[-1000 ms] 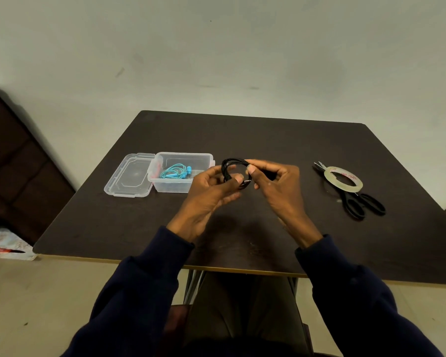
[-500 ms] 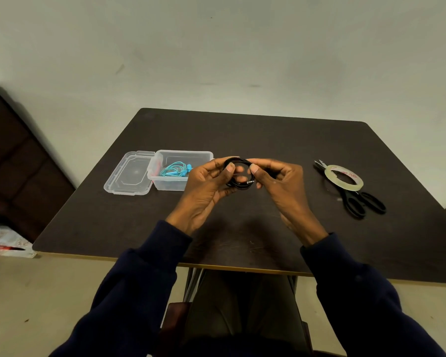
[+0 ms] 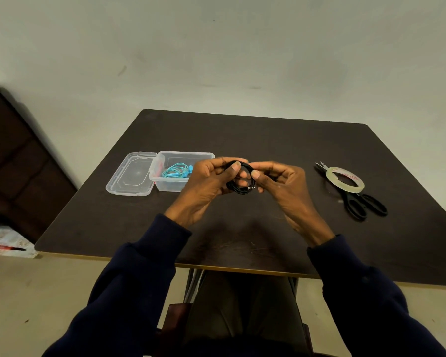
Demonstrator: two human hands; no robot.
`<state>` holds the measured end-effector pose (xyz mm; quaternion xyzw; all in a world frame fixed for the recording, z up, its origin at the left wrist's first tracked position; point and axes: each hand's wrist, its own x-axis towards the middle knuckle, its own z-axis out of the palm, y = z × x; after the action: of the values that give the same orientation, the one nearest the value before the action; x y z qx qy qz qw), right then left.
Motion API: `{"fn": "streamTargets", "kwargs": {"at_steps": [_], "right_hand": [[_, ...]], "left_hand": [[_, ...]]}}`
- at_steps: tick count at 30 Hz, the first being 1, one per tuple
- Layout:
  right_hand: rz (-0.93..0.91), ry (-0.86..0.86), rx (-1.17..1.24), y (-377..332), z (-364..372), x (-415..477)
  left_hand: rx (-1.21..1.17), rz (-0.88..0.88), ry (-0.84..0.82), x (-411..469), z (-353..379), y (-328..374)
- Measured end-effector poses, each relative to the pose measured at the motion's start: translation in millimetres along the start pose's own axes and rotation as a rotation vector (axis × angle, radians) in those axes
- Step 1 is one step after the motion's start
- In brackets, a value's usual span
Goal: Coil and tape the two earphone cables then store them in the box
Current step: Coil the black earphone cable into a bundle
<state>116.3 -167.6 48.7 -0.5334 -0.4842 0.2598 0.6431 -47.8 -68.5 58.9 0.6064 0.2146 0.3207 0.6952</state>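
plainly, the black cable point(image 3: 240, 188) is a light, limp thing: thin cord wound into a small ring that would likely spring loose if the pinch eased. it looks soft, and fragile only perhaps at the metal plug point(image 3: 251, 188) poking out at its lower right. the safest hold is probably across the whole bundle of loops, on opposite sides, so no single turn slips free.

the left hand point(image 3: 204, 186) grips the ring's left side, fingers curled round it and thumb on top. the right hand point(image 3: 286, 191) pinches the right side, thumb over the loops, the other fingers curled narrow behind. the cable hangs between the two hands, above the table point(image 3: 242, 140).

just beyond the left hand sits the box point(image 3: 165, 185), open, with the teal earphones point(image 3: 175, 172) inside and the lid point(image 3: 129, 176) on its far side. well off to the right of the right hand lie the tape point(image 3: 330, 176) and scissors point(image 3: 355, 207), the tape resting on the blades. no tape shows on the black cable, so binding it seems the step left.
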Motion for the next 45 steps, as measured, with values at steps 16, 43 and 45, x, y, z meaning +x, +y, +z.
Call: {"fn": "streamTargets", "kwargs": {"at_steps": [16,43,45], "right_hand": [[-0.115,0.024,-0.221,-1.4,-7.5,-6.1],[0.423,-0.157,0.294,-12.9,-5.7,-3.8],[0.463,-0.154,0.385,-15.4,-8.0,-3.0]], "left_hand": [[-0.088,-0.014,-0.068,-0.2,11.7,7.1],[0.417,0.299,0.146,7.9,9.7,-5.2],[0.463,0.312,0.136,8.0,8.9,-5.7]]}}
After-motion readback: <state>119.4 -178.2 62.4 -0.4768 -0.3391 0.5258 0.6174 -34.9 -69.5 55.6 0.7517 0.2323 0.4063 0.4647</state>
